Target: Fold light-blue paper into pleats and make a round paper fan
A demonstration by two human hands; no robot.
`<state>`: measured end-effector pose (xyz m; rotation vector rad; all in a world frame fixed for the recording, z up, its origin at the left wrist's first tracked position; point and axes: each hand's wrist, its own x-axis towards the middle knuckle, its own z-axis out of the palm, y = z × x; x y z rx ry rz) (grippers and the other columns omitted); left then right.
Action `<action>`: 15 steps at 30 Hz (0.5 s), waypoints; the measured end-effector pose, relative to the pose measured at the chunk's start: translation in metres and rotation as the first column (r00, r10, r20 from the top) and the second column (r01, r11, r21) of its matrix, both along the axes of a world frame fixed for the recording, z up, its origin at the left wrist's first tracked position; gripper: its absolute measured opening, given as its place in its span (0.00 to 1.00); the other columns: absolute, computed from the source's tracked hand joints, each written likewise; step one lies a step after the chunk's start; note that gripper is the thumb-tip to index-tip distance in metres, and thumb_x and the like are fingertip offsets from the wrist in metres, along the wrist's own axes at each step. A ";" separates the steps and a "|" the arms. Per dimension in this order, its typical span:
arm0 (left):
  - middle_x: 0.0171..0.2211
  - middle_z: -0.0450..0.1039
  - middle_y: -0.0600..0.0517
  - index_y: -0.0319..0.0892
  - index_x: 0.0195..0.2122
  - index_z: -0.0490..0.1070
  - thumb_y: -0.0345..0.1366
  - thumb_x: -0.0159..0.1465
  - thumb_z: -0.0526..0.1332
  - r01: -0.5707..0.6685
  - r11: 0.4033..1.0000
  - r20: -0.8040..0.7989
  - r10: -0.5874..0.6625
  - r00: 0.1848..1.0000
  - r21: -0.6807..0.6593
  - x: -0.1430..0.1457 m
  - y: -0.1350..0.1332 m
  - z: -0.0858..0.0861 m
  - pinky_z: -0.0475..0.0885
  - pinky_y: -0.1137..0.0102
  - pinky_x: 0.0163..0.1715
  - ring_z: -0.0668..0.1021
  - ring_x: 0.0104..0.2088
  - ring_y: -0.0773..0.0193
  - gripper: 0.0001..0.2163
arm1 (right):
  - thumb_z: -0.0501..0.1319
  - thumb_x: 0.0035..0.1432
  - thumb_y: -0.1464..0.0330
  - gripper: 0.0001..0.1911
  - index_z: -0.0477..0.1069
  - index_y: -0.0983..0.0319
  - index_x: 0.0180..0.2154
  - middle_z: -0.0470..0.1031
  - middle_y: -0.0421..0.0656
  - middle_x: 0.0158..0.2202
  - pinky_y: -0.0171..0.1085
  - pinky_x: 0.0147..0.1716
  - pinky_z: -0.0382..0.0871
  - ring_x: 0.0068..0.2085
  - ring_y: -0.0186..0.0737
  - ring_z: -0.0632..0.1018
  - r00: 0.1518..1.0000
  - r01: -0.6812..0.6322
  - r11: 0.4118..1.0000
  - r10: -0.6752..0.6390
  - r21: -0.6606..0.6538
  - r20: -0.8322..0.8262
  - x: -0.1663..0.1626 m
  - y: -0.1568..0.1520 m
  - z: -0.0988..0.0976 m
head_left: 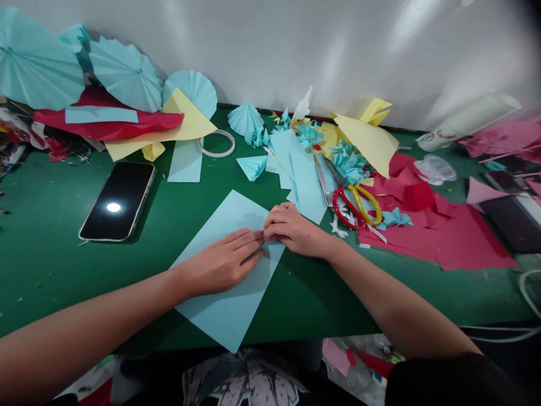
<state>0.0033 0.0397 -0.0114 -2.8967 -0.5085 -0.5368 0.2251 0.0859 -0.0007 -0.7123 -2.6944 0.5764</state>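
The left hand [224,265] lies flat with fingers outstretched on the light-blue sheet [232,316], which rests directly beneath it on the green table [321,299]. Just beside its fingertips, the right hand [295,230] bends its fingers over the sheet near the right corner, though I cannot tell whether they pinch the paper. Right of this hand lie red-and-yellow-handled scissors [354,190]; well left of both, a phone [120,200].

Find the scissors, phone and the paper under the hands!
Scissors [355,207]: head view, on the red handle.
Phone [120,196]: head view, on its black screen.
Blue paper [232,313]: head view, on its lower part.
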 end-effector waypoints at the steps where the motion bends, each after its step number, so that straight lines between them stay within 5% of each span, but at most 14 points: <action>1: 0.48 0.72 0.39 0.32 0.46 0.68 0.24 0.62 0.51 0.013 1.000 -0.001 -0.013 1.000 -0.003 0.000 0.000 0.000 0.68 0.58 0.52 0.72 0.51 0.53 0.13 | 0.49 0.59 0.78 0.12 0.68 0.62 0.31 0.72 0.42 0.34 0.40 0.41 0.51 0.39 0.36 0.68 1.000 -0.015 1.000 0.015 0.018 0.004 0.001 0.000 0.000; 15: 0.48 0.71 0.42 0.32 0.50 0.66 0.27 0.63 0.50 0.029 0.948 0.103 0.004 0.995 -0.317 0.000 0.010 0.001 0.66 0.59 0.54 0.71 0.52 0.58 0.15 | 0.50 0.55 0.81 0.17 0.72 0.58 0.33 0.74 0.42 0.35 0.41 0.41 0.55 0.42 0.36 0.69 0.994 -0.082 0.987 0.092 0.135 -0.066 0.010 0.002 0.001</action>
